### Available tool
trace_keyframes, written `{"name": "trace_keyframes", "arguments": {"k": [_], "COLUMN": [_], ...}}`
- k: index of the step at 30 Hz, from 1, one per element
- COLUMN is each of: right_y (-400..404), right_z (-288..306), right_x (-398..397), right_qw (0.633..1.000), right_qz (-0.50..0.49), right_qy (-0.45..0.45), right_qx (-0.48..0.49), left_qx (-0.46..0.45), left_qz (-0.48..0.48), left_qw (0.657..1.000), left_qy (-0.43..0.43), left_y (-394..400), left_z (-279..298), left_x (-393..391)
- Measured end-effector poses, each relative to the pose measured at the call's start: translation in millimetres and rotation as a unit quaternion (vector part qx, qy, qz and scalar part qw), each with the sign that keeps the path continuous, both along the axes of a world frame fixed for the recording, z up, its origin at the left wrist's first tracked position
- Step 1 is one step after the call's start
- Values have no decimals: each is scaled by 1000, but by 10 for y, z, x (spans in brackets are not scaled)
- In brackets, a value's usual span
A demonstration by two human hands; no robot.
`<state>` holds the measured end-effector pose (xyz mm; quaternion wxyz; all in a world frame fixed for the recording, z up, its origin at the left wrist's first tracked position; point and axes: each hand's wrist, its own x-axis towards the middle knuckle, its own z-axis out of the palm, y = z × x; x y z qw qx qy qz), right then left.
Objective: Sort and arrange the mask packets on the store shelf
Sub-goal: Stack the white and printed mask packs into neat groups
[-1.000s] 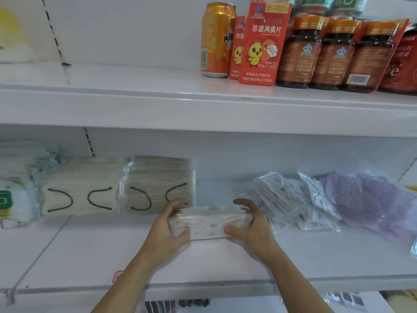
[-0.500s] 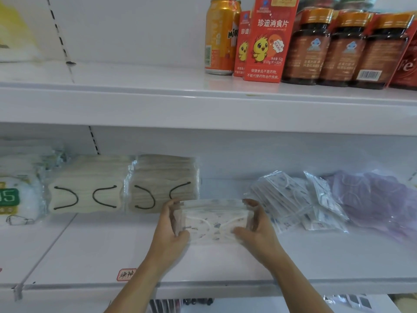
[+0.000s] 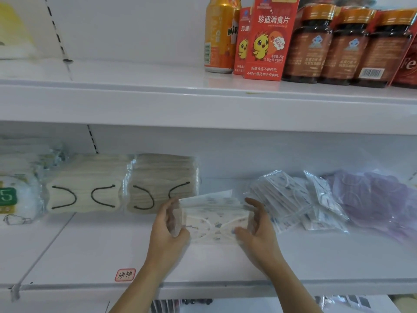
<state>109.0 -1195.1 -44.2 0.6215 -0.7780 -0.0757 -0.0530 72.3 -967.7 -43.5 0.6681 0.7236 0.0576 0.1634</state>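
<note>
Two bare hands hold a small stack of clear-wrapped mask packets (image 3: pixel 215 219) between them, just above the white lower shelf (image 3: pixel 94 251). The left hand (image 3: pixel 168 224) takes the stack's left end, thumb across the front and fingers curled round the plastic edge. The right hand (image 3: pixel 257 224) takes the right end, thumb pressing the front near the bottom corner and fingers wrapped behind. Each grip is a narrow clasp closed on the stack. The front mask is white with small printed figures and white ear loops.

Compared with half a second ago, the stack stands more upright and its upper packets fan back toward the shelf wall — a second ago it lay flatter and lower between the hands.

Just left of the stack, touching the left hand's fingertips or nearly so, stands a grey-beige mask pack (image 3: pixel 162 181) with black ear loops. A paler beige mask pack (image 3: pixel 86 184) of the same kind sits beside that. Further left is a white pack with a green label (image 3: pixel 9 196), partly cut off by the frame edge.

To the right of the hands, a loose heap of clear packets (image 3: pixel 291 199) leans on the shelf, near the right hand but apart from it. Beyond lies a pile of lilac masks (image 3: pixel 372 199) in plastic.

A small red-bordered sticker (image 3: pixel 125 274) marks the shelf's front lip. On the upper shelf (image 3: pixel 135 96) stand an orange can (image 3: pixel 221 35), red boxes with a yellow chick (image 3: pixel 268 39) and brown jars (image 3: pixel 340 44).
</note>
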Motion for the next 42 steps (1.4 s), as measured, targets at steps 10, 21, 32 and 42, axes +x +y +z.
{"name": "trace_keyframes", "arguments": {"k": [10, 21, 32, 42], "right_y": [-18, 18, -119, -241], "right_z": [16, -85, -119, 273], "right_x": [95, 200, 289, 540], "right_qw": [998, 999, 999, 993], "right_qz": [-1, -21, -2, -5], "right_qy": [-52, -30, 9, -1], "right_qx": [-31, -5, 36, 114], "left_qx": [33, 31, -43, -55], "left_qz": [-58, -68, -115, -96], "left_qw": [998, 997, 992, 993], "left_qy": [19, 10, 33, 40], "left_y": [86, 165, 142, 166], "left_z": [8, -64, -32, -144], "left_x": [45, 116, 161, 266]}}
